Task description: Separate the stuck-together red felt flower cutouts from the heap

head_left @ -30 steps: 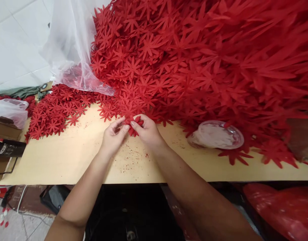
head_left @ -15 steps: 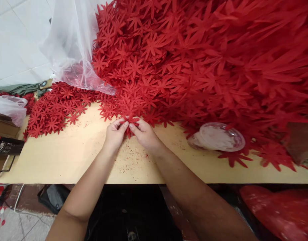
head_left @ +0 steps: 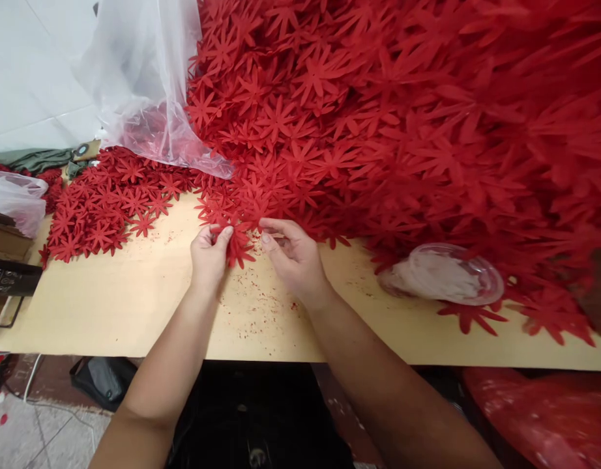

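My left hand (head_left: 208, 253) pinches a red felt flower cutout (head_left: 236, 242) at the foot of a huge heap of red flower cutouts (head_left: 379, 117) that fills the back and right of the wooden table (head_left: 148, 306). Just to the right of that flower, my right hand (head_left: 293, 255) hovers with thumb and fingers apart and nothing visibly in it. A flatter spread of the same red flowers (head_left: 105, 208) lies to the left of my hands.
A clear plastic bag (head_left: 139, 85) drapes over the heap at the back left. A shallow clear dish (head_left: 444, 275) of whitish paste sits to the right. Red crumbs dot the table before me. Boxes and a small plastic bag (head_left: 14, 198) stand at the far left.
Both hands held one flower together between them; now my left hand has drawn it leftward alone and my right hand has come off it with fingers spread.
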A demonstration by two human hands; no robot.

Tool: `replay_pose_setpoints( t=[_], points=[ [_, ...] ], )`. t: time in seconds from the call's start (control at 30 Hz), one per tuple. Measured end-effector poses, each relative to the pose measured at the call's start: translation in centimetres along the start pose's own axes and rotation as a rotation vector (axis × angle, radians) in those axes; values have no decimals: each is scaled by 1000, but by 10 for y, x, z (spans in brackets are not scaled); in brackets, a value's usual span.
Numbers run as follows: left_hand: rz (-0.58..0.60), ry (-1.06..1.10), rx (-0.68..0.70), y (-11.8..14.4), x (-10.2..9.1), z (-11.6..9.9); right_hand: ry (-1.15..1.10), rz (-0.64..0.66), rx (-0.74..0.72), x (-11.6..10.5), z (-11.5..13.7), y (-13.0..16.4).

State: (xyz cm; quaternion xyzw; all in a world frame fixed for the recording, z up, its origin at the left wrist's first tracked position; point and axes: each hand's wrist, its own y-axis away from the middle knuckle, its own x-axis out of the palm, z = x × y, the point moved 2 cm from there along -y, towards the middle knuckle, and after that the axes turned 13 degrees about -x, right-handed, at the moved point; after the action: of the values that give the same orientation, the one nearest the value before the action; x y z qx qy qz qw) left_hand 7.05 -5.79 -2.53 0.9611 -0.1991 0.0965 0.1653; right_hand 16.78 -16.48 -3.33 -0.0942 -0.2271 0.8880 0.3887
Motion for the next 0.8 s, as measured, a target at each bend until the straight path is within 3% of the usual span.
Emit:
replay_pose_setpoints(
  t=[0.13, 0.3, 0.5, 0.7, 0.8],
  points=[
    [37, -184, 25, 3, 6, 8, -117, 35, 113, 10, 0, 4],
    [165, -380, 104, 7, 10, 15, -242, 53, 216, 14, -5, 3],
    [317, -414, 183, 10, 14, 21, -219, -88, 230, 5, -6, -4],
    [168, -334, 3, 7, 12, 16, -134, -247, 156, -3, -10, -6],
    [138, -276, 5, 5, 10, 13, -65, -264, 162, -7, -12, -7]
  ],
)
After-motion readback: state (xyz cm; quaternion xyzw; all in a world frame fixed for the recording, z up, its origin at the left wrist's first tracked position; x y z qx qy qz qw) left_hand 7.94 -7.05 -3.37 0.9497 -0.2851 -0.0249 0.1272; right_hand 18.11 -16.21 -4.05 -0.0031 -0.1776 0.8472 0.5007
